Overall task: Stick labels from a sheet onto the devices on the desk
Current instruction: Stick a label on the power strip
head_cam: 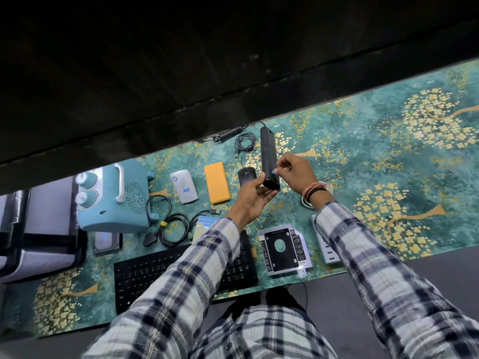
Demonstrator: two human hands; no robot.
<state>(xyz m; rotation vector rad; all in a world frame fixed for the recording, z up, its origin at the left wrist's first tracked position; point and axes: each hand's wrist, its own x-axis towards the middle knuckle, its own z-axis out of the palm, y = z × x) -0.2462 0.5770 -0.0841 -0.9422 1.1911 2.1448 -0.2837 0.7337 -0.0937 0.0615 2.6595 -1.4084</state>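
Note:
My left hand [251,197] grips the near end of a long black bar-shaped device [268,156], lifted off the desk. My right hand [294,171] pinches a small blue label [273,172] against the device's side near that end. The label sheet [203,225] lies under my left sleeve, mostly hidden. A white power bank [184,186] carries a blue label, and the hard drive [106,242] also shows one. An orange power bank [217,183] and a black mouse [246,176] lie beside them.
A teal speaker [116,195] stands at left beside a grey bag [44,229]. Coiled cables [171,229], a black keyboard [155,275], a drive caddy [282,248] and a white power strip [328,251] lie along the patterned desk mat [388,156].

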